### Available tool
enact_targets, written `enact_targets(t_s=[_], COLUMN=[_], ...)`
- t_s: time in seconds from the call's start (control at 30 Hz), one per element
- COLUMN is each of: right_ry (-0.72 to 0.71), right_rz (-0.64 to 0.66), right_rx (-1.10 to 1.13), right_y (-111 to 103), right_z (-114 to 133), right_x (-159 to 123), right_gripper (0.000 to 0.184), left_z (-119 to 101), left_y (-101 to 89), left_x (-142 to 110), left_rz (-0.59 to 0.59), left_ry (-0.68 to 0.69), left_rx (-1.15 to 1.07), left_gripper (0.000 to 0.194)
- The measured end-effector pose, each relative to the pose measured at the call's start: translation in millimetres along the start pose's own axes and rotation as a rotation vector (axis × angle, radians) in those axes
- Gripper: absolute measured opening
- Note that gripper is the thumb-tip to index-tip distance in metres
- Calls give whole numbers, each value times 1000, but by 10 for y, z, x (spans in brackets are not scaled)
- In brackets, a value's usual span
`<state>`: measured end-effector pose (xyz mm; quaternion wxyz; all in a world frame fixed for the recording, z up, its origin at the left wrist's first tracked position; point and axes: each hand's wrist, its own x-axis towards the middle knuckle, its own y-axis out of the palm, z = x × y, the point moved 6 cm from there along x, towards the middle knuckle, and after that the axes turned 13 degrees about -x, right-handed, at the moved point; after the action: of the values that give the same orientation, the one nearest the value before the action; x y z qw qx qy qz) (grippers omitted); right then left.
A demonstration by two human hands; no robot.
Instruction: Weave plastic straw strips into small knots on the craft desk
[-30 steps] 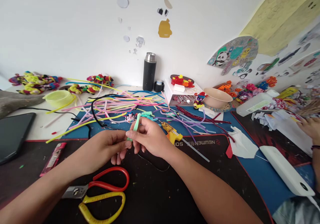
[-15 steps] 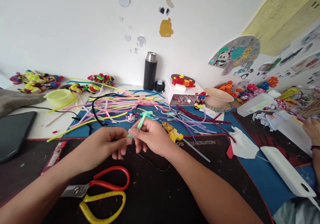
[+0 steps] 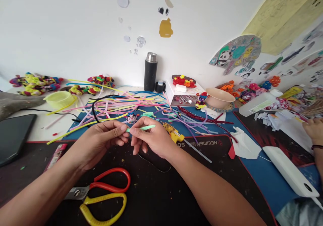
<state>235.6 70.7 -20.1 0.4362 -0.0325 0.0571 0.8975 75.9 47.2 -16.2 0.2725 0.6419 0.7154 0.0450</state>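
Note:
A short light-green pipe cleaner (image 3: 148,127) runs between my two hands above the black mat. My left hand (image 3: 107,135) pinches its left end between thumb and fingertips. With thumb and forefinger my right hand (image 3: 151,137) grips it near the middle, and the free end sticks out to the right. Just behind the hands sit a small figure's head (image 3: 131,118) and several green pipe-cleaner pieces (image 3: 147,114). To the right of my right hand lies a yellow glue gun (image 3: 174,132) with a clear glue stick.
Scissors (image 3: 106,189) with red and yellow handles lie in front, below my left forearm. Loose pipe cleaners (image 3: 121,105) spread behind the hands. A black flask (image 3: 150,72) stands by the wall. A phone (image 3: 16,137) is at left; another person's hand (image 3: 314,132) is at far right.
The green pipe cleaner has swung from pointing upward to lying nearly level, its free end now to the right. My left hand has shifted slightly up and left.

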Motion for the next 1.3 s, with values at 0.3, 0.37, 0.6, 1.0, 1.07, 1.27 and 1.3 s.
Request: enact_targets(t_s=[0.3,0.37,0.6,1.0,1.07,1.27,1.3], right_ry=[5,5,4,-15,-23,-72,-75], right_rz=[0,3,11,1,-3,-42,-58], right_rx=[6,8,0,5,-3,-86,-106], right_y=[-1,-3,3,7,9,-28,-42], right_z=[-2,-2,11,0,5,42,50], right_x=[16,15,5,21,19,12,10], right_gripper=[53,53,53,60,59,55,55], left_z=[-2,9,-6,-275,-282,-114,-88], left_y=[-13,-20,-3,115,160,101,75], left_x=[-8,-3,-12,-269,-280,-119,-92], left_rz=[62,66,80,-25,3,108,116], left_ry=[43,31,59,485,486,244,203], left_rx=[37,31,61,469,492,270,252], left_gripper=[52,51,52,34,33,47,51])
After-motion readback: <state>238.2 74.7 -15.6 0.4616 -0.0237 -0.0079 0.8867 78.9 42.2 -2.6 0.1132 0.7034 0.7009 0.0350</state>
